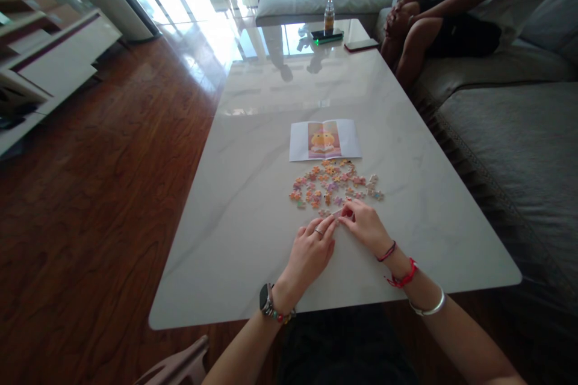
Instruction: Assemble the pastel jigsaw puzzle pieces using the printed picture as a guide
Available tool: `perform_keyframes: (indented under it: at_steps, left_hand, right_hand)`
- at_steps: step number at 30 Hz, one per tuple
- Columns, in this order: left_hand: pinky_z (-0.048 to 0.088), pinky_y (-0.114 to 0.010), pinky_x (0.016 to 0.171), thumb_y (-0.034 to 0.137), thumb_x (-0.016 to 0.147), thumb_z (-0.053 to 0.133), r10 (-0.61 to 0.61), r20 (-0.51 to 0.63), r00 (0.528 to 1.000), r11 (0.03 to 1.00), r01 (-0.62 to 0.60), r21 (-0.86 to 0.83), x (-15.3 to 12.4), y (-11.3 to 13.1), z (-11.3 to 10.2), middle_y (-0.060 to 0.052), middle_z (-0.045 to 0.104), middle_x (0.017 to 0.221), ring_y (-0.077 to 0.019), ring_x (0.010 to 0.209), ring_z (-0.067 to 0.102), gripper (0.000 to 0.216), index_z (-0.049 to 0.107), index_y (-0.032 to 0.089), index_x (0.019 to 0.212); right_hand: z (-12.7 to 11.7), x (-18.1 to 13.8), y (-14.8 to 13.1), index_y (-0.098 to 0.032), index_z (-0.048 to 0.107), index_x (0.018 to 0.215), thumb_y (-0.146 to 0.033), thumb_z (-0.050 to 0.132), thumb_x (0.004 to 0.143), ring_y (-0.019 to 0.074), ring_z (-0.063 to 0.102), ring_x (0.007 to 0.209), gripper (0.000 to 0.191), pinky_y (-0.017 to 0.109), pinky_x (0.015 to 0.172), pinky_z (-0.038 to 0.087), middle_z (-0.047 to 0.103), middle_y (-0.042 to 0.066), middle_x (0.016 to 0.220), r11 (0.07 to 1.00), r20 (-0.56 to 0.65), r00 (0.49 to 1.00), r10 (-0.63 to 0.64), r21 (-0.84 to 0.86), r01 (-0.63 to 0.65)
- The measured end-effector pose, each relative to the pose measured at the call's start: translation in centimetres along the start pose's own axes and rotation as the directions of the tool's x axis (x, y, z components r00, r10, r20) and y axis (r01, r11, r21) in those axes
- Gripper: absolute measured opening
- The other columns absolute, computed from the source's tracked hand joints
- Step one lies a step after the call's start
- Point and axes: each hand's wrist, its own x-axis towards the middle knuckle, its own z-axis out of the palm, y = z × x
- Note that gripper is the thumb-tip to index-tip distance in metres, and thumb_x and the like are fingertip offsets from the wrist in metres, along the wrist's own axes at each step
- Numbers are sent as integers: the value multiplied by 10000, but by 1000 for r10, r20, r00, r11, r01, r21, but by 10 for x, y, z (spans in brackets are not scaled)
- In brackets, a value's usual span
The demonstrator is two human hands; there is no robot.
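Observation:
Several small pastel puzzle pieces (pixel 334 187) lie scattered on a white marble table (pixel 253 240). Behind them lies a printed sheet (pixel 324 139) with a yellow cartoon figure. My left hand (pixel 311 249) and my right hand (pixel 365 224) rest on the table just in front of the pieces, fingertips meeting. Both have curled fingers pinched together on a small piece between them; it is too small to name for sure. My left wrist carries a watch and beads, my right wrist red cords and a silver bangle.
A bottle (pixel 329 12), a dark phone (pixel 327 36) and a red phone (pixel 360 45) sit at the table's far end. A person (pixel 451 12) sits on the grey sofa (pixel 510 132) to the right. Wooden floor (pixel 112 162) stretches left.

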Motion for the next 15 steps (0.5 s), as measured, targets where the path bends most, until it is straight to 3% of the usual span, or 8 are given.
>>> perform_keyframes:
  at_steps: [9, 15]
  left_hand:
    - [383, -321, 882, 133, 840, 314, -38, -4, 999, 968, 35, -249, 7, -14, 0, -35, 537, 1136, -154, 1066, 431, 358, 407, 213, 1177]
    - [386, -316, 870, 111, 817, 344, -43, 16, 999, 985, 45, -169, 4, -8, 3, -39, 505, 1179, -158, 1083, 415, 430, 341, 225, 1232]
  right_hand:
    - [-2, 2, 5, -160, 557, 681, -187, 582, 701, 116, 497, 648, 42, 228, 623, 383, 545, 6, 697, 999, 69, 998, -12, 44, 9]
    - [-2, -14, 0, -175, 557, 832, -170, 524, 749, 128, 525, 758, 90, 238, 699, 409, 528, 39, 870, 994, 147, 985, -95, -31, 101]
